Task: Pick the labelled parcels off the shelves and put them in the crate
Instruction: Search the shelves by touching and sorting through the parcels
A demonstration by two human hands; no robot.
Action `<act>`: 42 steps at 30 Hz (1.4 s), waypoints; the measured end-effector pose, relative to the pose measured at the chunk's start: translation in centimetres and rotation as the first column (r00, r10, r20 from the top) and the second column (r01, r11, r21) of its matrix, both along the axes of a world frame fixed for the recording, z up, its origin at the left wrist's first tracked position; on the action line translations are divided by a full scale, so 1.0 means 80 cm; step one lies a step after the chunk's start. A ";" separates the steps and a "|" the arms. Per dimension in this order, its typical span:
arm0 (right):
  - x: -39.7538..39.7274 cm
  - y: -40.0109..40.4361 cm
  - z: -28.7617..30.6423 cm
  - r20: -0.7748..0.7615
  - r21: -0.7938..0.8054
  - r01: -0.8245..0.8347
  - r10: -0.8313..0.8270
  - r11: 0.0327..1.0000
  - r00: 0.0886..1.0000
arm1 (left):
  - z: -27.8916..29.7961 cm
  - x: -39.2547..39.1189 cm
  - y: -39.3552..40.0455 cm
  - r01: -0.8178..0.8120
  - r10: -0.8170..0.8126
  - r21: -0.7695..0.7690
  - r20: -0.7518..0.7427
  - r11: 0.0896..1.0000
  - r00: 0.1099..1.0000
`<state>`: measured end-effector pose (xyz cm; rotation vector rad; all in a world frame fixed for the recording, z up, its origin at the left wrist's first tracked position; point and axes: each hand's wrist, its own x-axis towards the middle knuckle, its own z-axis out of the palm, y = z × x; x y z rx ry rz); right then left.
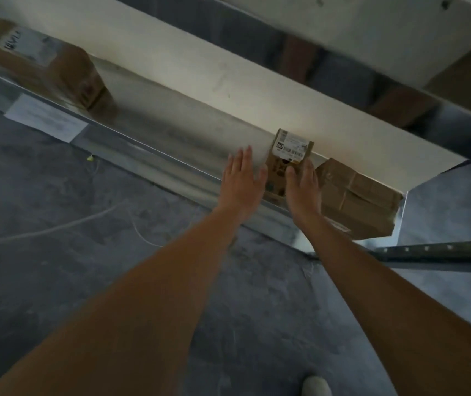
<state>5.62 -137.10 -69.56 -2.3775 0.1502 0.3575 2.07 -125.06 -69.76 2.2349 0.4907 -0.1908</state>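
A small brown parcel [288, 155] with a white barcode label stands on a low metal shelf [171, 138], against the white back panel. My left hand [243, 178] is spread flat just to its left, fingers apart, barely apart from the box. My right hand [303, 187] lies over the parcel's right front side, fingers extended and touching it. Neither hand has closed around it. No crate is in view.
A larger taped brown box [363, 201] sits right beside the small parcel at the shelf's right end. Another labelled box [45, 61] rests far left on the same shelf. A paper tag [45, 117] hangs on the shelf lip. Grey concrete floor [85, 252] lies below.
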 end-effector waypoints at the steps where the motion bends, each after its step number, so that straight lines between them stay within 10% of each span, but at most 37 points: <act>1: 0.003 0.005 -0.010 -0.027 0.047 0.068 -0.067 0.997 0.997 | -0.011 0.009 -0.006 -0.042 0.043 -0.084 0.007 0.996 0.999; 12: 0.026 0.006 -0.057 -0.336 0.241 0.410 -0.321 0.880 0.885 | -0.061 0.044 -0.025 -0.213 0.181 -0.558 -0.114 0.802 0.977; 21: -0.047 -0.003 -0.047 0.027 0.332 0.255 -0.279 0.908 0.960 | -0.065 -0.024 -0.063 -0.432 0.549 -0.687 -0.057 0.584 0.834; 42: -0.018 0.003 -0.034 -0.304 0.481 0.402 -0.282 0.779 0.910 | -0.049 0.006 -0.026 -0.342 0.425 -0.457 0.092 0.821 0.900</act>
